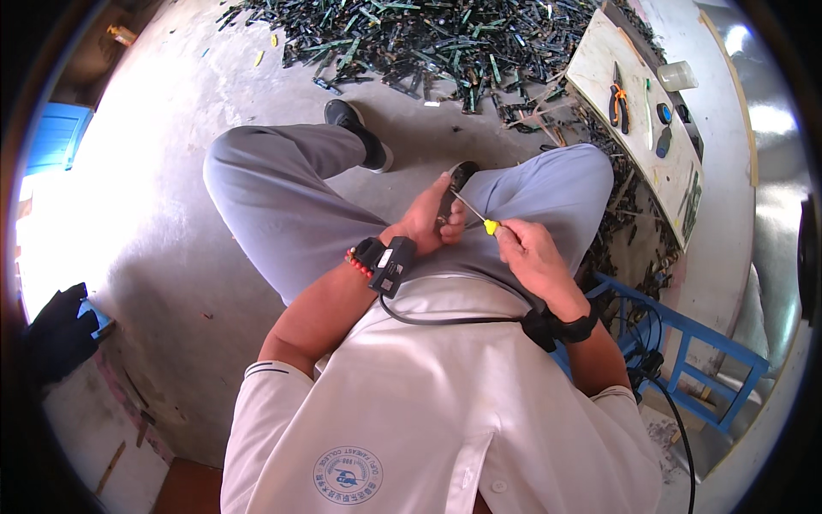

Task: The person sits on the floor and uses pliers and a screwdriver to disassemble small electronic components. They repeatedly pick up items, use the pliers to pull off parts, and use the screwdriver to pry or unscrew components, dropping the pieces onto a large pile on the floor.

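Above my lap, my left hand (425, 214) is closed round a small dark, narrow part (445, 204). My fingers cover much of it, and I cannot make out its exact kind. In my right hand (533, 255) is a screwdriver (491, 226) with a bright yellow handle and a thin metal shaft. The shaft slants up and left toward the dark part, with its tip at or very near it; whether they touch is unclear.
A heap of dark and green strips (419, 47) covers the floor ahead. To the right, a pale board (638, 154) bears orange-handled pliers (618, 107) and other small tools. A clear cup (678, 75) lies beside it. A blue frame (685, 330) stands by my right arm, with cables nearby.
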The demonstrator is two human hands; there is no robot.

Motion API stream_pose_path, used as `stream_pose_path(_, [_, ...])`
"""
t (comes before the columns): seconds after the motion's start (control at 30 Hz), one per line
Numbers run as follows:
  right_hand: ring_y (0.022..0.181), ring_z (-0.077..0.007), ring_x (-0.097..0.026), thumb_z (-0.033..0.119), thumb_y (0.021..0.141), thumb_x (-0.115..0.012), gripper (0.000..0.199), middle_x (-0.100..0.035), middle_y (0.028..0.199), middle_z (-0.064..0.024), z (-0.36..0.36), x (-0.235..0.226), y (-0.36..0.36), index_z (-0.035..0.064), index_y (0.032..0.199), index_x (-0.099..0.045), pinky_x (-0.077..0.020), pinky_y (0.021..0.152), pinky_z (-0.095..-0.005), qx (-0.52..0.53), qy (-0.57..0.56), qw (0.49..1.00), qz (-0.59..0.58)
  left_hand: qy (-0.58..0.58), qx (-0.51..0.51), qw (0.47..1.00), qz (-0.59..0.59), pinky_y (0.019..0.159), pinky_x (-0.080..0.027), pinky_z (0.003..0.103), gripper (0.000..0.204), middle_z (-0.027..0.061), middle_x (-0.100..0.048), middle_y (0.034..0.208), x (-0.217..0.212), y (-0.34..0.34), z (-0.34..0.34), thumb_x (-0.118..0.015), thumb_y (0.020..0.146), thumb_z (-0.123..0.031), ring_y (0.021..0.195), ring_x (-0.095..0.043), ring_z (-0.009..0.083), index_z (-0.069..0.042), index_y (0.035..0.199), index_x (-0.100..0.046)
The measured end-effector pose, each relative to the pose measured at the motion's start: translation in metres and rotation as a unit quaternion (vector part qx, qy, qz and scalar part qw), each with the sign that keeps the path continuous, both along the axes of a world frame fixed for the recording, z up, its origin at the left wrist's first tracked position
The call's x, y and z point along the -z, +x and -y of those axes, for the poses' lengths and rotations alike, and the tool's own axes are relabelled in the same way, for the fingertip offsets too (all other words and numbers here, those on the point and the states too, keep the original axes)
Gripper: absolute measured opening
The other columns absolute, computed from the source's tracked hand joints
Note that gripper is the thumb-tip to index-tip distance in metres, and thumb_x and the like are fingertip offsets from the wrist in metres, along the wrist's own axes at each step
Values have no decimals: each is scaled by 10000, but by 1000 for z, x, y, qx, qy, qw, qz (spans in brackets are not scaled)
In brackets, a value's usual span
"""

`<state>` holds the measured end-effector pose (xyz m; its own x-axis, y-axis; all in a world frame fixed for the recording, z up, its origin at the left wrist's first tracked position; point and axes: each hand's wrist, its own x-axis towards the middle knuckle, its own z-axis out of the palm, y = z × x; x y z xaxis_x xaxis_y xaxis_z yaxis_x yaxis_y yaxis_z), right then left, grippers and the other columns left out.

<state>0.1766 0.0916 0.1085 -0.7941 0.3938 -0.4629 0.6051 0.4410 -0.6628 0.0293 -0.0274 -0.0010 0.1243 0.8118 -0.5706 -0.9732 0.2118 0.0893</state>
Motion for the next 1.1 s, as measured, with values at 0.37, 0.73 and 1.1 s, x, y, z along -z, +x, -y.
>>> stream_pose_path(0.37, [678, -370, -643, 150, 919, -575, 260, -671, 840, -196, 14, 12, 2, -26, 1103, -623, -510, 624, -449, -64, 264, 956, -108, 1, -18, 1000, -3, 439, -253, 279, 566, -6, -381, 572, 5, -4, -7, -349, 993, -601, 430, -288, 124, -127, 690, -414])
stream_pose_path(0.73, [497, -50, -467, 206, 991, -535, 346, -594, 843, -53, -17, -1, -6, 15, 1279, -532, -315, 385, -185, 209, -423, 879, 73, 10, -14, 1000, 1, 439, -246, 285, 552, -10, -368, 563, 10, 0, 0, -382, 984, -593, 428, -285, 125, -132, 682, -415])
stream_pose_path(1.1, [553, -191, -541, 104, 934, -581, 290, -632, 746, -115, 10, 25, -2, 9, 1204, -630, -461, 559, -335, 51, -27, 993, -102, 8, -13, 1000, -1, 444, -244, 286, 558, -18, -349, 557, 9, -5, -6, -388, 982, -603, 426, -268, 123, -133, 682, -407])
